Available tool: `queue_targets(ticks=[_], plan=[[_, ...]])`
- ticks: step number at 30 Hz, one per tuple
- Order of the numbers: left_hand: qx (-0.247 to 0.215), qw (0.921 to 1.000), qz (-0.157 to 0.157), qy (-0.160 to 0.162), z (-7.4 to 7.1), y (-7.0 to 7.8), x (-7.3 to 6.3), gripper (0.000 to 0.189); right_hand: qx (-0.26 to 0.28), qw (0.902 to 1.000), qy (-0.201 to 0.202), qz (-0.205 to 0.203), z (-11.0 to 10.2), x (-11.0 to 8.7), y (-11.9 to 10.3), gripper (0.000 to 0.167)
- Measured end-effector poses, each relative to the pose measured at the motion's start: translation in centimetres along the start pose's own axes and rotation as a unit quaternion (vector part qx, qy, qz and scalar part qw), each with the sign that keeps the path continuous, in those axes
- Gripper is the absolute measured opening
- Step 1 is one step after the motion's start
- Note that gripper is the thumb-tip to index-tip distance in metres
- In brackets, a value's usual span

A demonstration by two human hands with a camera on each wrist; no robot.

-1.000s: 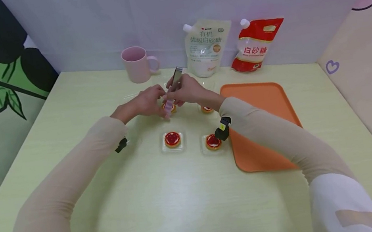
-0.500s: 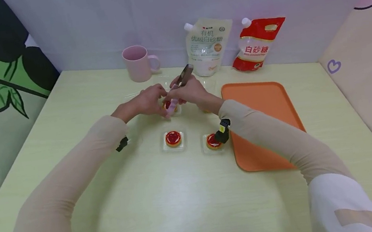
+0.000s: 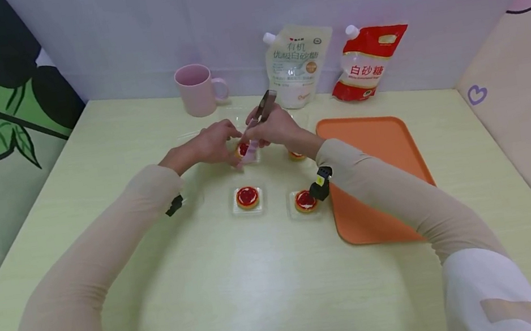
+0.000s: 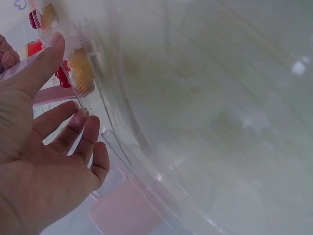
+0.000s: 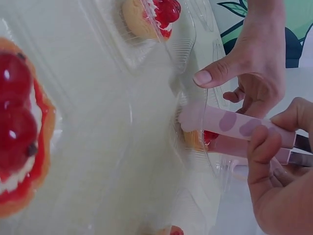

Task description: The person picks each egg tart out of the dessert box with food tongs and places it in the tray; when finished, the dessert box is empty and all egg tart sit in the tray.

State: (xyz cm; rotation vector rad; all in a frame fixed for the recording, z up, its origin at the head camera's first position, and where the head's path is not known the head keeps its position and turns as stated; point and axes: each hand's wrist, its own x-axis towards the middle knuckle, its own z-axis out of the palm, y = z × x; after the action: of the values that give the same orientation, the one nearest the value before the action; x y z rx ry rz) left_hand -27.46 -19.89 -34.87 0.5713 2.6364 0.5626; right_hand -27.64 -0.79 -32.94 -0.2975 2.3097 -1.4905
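My right hand (image 3: 274,127) holds tongs (image 3: 264,107) with dark metal handles and lilac-pink tips. In the right wrist view the pink arms of the tongs (image 5: 227,120) reach over a clear plastic tray and stand around a small tart (image 5: 192,140) with red topping. The left hand (image 3: 213,143) is at that tray's other side. Its thumb rests at the clear rim, and the other fingers (image 4: 90,134) are loosely bent by the plastic edge. Tarts in clear trays sit nearby: one front left (image 3: 247,197), one front right (image 3: 306,201), another (image 3: 296,155) partly behind the right wrist.
An orange tray (image 3: 383,228) lies under the right forearm. Along the back stand a pink mug (image 3: 196,93), a pale pouch (image 3: 299,63) and a red-and-white pouch (image 3: 365,67). A fabric-covered wall (image 3: 223,17) rises behind the table.
The tongs have tilted further to the right and the right hand has shifted slightly right. More of the tart shows beside the tips. The left hand has stayed nearly still.
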Motion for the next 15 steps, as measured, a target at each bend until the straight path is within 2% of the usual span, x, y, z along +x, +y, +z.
queue_targets(ticks=[6, 15], plan=[[0.006, 1.0000, -0.002, -0.002, 0.03, -0.02, 0.03, 0.075, -0.005, 0.9997, -0.016, -0.018, -0.45, 0.06, -0.06, 0.026], [0.004, 0.9999, -0.009, -0.006, 0.16, -0.12, 0.07, 0.075, 0.018, 0.9984, -0.046, -0.026, -0.96, 0.57, 0.72, 0.027]])
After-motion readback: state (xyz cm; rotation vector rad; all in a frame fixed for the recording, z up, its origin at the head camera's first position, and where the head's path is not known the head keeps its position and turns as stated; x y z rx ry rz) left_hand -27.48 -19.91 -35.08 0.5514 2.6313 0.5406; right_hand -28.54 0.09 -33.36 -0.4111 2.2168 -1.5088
